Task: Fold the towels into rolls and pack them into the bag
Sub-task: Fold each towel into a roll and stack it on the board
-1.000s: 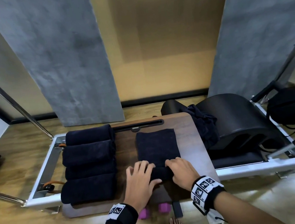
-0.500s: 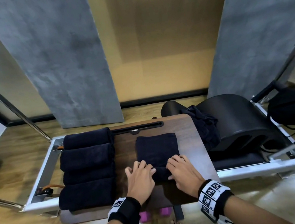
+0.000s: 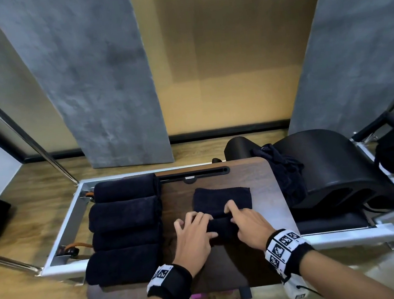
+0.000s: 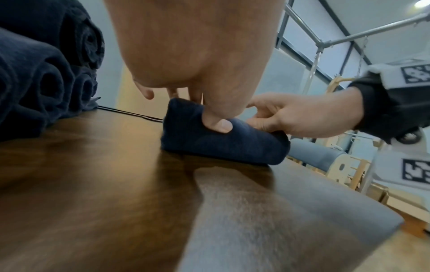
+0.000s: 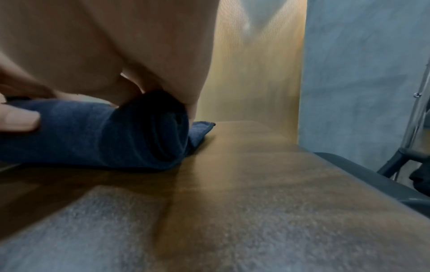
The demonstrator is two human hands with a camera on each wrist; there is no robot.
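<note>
Gripping the rolled near end of a dark navy towel on the wooden worktop, left hand and right hand are curling their fingers over the roll, thumbs pressing its near side. Far half is lying flat. Four rolled towels are sitting side by side at the worktop's left.

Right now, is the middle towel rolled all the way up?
No, a flat stretch of the towel lies unrolled beyond both hands on the table.
</note>
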